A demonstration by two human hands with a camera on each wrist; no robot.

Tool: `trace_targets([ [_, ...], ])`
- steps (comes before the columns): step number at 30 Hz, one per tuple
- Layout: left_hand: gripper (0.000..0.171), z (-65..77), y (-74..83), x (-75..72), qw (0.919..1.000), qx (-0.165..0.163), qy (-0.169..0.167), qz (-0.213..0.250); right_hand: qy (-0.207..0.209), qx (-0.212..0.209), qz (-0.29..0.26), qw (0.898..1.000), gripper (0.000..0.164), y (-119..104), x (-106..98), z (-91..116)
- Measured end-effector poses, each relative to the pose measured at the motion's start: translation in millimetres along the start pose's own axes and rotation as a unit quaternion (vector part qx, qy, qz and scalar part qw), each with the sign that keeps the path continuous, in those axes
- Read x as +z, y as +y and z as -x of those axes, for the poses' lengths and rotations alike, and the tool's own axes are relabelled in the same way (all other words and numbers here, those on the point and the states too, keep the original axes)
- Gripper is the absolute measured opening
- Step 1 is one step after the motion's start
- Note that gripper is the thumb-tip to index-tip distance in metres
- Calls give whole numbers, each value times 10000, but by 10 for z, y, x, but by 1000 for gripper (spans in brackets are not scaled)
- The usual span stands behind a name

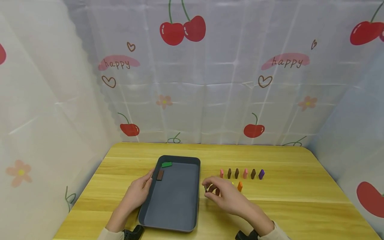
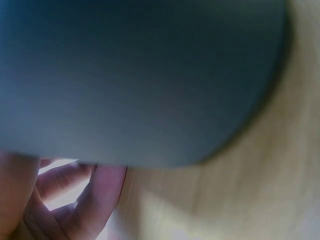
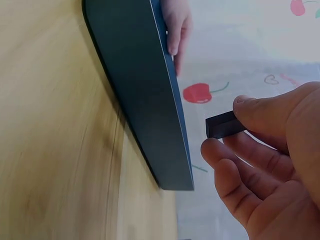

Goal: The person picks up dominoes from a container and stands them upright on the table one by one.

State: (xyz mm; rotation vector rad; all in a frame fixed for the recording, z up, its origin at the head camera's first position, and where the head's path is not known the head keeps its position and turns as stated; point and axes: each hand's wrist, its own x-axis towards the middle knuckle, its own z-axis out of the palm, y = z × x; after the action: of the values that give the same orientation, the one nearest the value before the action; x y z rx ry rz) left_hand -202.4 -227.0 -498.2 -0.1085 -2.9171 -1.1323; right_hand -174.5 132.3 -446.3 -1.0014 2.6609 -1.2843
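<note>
A dark grey rectangular tray rests on the table, its left rim held by my left hand. In the left wrist view the fingers reach the tray's edge. A green domino block and a brown domino block lie inside the tray near its far left corner. Just right of the tray, my right hand pinches a dark domino block between thumb and fingertips, above the table and outside the tray wall.
Behind the right hand stands a row of upright domino blocks: pink, dark brown and purple. An orange block stands nearer, beside a partly hidden yellow one. A cherry-patterned curtain closes off the table's back and sides.
</note>
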Motion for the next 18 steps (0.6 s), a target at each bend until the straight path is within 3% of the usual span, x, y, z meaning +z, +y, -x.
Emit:
trace_targets([
  [12,49,4,2,-6,9999,-74,-87,65,292,170,82,9994,23,125,-130,164],
  [18,49,4,5,1,9999,-93,-49,29,405,521,140,9977,25,194,-256,237],
])
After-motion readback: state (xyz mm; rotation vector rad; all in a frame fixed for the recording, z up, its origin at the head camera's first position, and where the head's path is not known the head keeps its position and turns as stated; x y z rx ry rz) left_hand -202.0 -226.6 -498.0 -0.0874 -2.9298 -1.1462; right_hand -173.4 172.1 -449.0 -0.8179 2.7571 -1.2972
